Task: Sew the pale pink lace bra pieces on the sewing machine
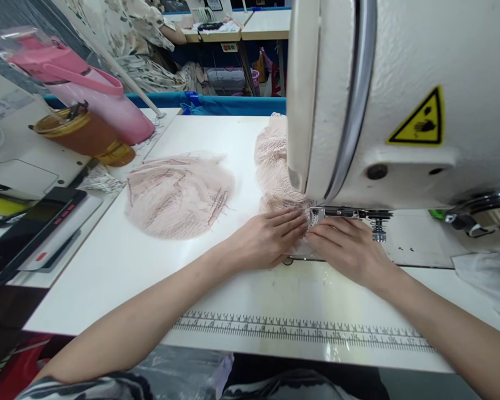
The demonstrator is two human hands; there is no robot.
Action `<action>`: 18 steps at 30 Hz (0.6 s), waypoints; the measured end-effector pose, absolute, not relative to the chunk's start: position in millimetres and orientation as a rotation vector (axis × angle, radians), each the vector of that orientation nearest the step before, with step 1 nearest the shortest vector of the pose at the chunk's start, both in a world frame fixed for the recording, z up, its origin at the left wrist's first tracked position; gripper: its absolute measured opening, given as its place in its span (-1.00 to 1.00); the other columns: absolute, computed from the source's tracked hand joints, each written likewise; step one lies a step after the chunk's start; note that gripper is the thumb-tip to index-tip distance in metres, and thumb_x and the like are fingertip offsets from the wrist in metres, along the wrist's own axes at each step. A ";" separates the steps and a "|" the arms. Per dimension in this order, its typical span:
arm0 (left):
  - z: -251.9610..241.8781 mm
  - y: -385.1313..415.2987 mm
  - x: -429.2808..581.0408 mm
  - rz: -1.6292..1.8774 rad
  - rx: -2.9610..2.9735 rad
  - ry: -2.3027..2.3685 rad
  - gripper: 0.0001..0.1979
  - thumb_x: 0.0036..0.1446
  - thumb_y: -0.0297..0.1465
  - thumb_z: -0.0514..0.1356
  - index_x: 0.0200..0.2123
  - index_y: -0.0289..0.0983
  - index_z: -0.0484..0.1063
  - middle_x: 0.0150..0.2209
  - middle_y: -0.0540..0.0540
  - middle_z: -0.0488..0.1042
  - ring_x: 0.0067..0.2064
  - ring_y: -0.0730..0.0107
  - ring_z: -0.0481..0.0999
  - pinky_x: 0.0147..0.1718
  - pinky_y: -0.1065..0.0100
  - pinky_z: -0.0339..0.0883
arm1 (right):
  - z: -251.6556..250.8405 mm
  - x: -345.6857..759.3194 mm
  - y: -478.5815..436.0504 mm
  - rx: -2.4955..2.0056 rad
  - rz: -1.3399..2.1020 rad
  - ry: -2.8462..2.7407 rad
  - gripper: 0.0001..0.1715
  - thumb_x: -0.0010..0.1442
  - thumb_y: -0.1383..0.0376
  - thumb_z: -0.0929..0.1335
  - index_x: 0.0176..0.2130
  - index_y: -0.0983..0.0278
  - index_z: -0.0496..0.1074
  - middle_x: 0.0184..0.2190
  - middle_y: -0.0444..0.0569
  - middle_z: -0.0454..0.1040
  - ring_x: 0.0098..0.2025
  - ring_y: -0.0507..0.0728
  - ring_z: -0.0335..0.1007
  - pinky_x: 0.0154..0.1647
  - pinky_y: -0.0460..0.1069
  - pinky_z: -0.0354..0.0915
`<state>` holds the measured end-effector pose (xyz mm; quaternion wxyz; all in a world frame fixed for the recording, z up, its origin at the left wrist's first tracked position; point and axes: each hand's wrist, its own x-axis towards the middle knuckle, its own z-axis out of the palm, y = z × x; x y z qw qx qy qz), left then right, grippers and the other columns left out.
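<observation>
Pale pink lace fabric (274, 158) lies bunched under the head of a white sewing machine (404, 105). My left hand (270, 236) rests on the near part of this lace, fingers stretched out and side by side, just left of the presser foot area (314, 214). On the right of it, my right hand (350, 244) has its fingers curled at the lace edge, close to the metal parts below the machine head. Its fingertips are partly hidden. The needle itself cannot be made out. A second pink lace piece (179, 194) with dark stitching lies on the table to the left.
A printed ruler strip (300, 329) runs along the front of the white table (158, 289). At left are a pink bottle (95, 94), a brown cup (91, 133) and a black device (29, 228). Another person's arm (174, 34) shows at the back.
</observation>
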<state>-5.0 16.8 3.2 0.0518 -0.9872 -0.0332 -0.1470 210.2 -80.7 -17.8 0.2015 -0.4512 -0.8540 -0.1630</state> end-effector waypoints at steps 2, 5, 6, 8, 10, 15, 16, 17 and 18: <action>3.4 15.3 -4.7 -0.445 -2.996 -0.129 -0.62 0.27 -0.46 -0.03 0.07 -0.50 0.37 0.10 -0.25 0.41 0.15 0.19 0.41 0.12 0.18 0.37 | -18.4 208.9 -81.3 -1.272 -0.460 -2.377 -0.65 0.14 0.58 0.27 -0.15 0.24 0.41 -0.19 -0.19 0.55 -0.04 0.01 0.37 -0.06 -0.04 0.25; 2.4 13.2 -4.5 -0.416 -2.985 -0.166 -0.61 0.25 -0.46 -0.01 0.08 -0.50 0.36 0.11 -0.26 0.40 0.16 0.18 0.39 0.08 0.20 0.40 | -18.9 208.5 -81.5 -1.248 -0.459 -2.383 -0.64 0.13 0.59 0.26 -0.15 0.25 0.42 -0.15 -0.19 0.55 -0.02 0.02 0.37 -0.03 -0.03 0.24; 1.8 12.6 -4.4 -0.409 -2.976 -0.178 -0.61 0.25 -0.45 -0.01 0.08 -0.49 0.36 0.11 -0.26 0.39 0.16 0.18 0.39 0.08 0.20 0.40 | -18.8 208.7 -81.4 -1.237 -0.457 -2.384 -0.64 0.13 0.59 0.26 -0.15 0.26 0.42 -0.14 -0.18 0.55 -0.01 0.03 0.36 -0.02 -0.02 0.24; 0.3 11.5 -4.0 -0.399 -2.958 -0.202 -0.60 0.25 -0.43 -0.01 0.08 -0.48 0.37 0.10 -0.25 0.40 0.17 0.18 0.38 0.09 0.19 0.39 | -18.3 208.9 -81.1 -1.228 -0.458 -2.380 -0.65 0.13 0.58 0.27 -0.14 0.26 0.43 -0.15 -0.17 0.55 -0.01 0.03 0.36 -0.03 -0.02 0.25; -1.0 9.9 -3.2 -0.400 -2.948 -0.229 -0.59 0.24 -0.41 -0.01 0.08 -0.47 0.37 0.10 -0.25 0.41 0.17 0.18 0.38 0.10 0.19 0.38 | -17.6 208.7 -80.7 -1.230 -0.465 -2.368 -0.67 0.13 0.57 0.29 -0.16 0.26 0.44 -0.18 -0.19 0.56 -0.03 0.03 0.37 -0.07 -0.04 0.26; -2.8 2.9 -0.1 -0.446 -2.915 -0.280 -0.56 0.21 -0.39 -0.02 0.05 -0.53 0.38 0.10 -0.29 0.41 0.15 0.12 0.40 0.10 0.18 0.37 | -16.1 207.7 -81.0 -1.295 -0.511 -2.325 -0.80 0.19 0.48 0.31 -0.20 0.26 0.45 -0.25 -0.19 0.57 -0.09 0.01 0.40 -0.14 -0.06 0.27; -2.9 1.5 0.3 -0.459 -2.905 -0.290 -0.56 0.21 -0.38 -0.02 0.04 -0.53 0.38 0.09 -0.30 0.41 0.14 0.11 0.41 0.09 0.19 0.38 | -15.6 207.6 -81.3 -1.312 -0.514 -2.319 -0.81 0.20 0.46 0.31 -0.19 0.25 0.45 -0.26 -0.18 0.57 -0.11 0.02 0.41 -0.14 -0.05 0.27; -3.0 0.2 0.6 -0.464 -2.900 -0.301 -0.56 0.22 -0.38 -0.02 0.04 -0.53 0.39 0.09 -0.30 0.41 0.14 0.11 0.41 0.08 0.20 0.38 | -15.0 207.7 -81.7 -1.326 -0.518 -2.311 -0.81 0.21 0.46 0.30 -0.20 0.25 0.45 -0.26 -0.17 0.57 -0.12 0.02 0.41 -0.13 -0.05 0.27; -3.1 -0.9 0.8 -0.468 -2.898 -0.310 -0.56 0.23 -0.37 -0.02 0.04 -0.53 0.39 0.10 -0.30 0.41 0.14 0.11 0.41 0.07 0.20 0.39 | -14.2 207.7 -82.1 -1.338 -0.520 -2.305 -0.81 0.22 0.46 0.30 -0.20 0.25 0.45 -0.27 -0.16 0.57 -0.12 0.02 0.42 -0.13 -0.04 0.27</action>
